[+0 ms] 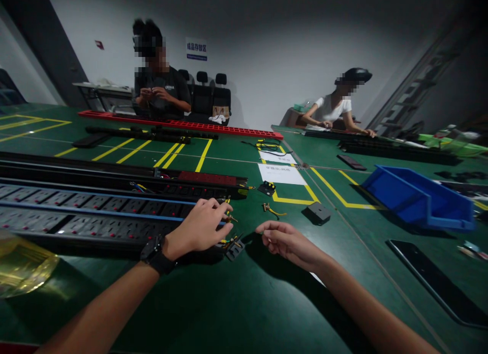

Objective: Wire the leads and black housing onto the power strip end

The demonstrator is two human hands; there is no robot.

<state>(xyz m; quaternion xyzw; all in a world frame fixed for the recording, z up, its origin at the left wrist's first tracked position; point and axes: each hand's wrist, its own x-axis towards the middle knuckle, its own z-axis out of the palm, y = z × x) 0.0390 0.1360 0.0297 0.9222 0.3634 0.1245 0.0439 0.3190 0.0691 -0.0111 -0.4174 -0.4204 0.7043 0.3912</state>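
the left hand (202, 224) is over the ends of the black socket strips (110, 204), fingers curved and apart; i cannot tell if it grips. the right hand (285, 242) hangs above the green counter (236, 298), thumb and forefinger close together; what they pinch, i cannot tell.

Lies flat and lengthwise on the green bench (213, 303) as a long black socket strip (107, 226), lined with slotted outlets and small red marks. Runs parallel just behind as a second strip (114, 205) — similar outlets, blue lines along both long edges. Sits tilted near the front strip's right end as a small dark end piece (235, 249), with yellow-green wires (227, 240) close by — finer detail too blurred to tell.
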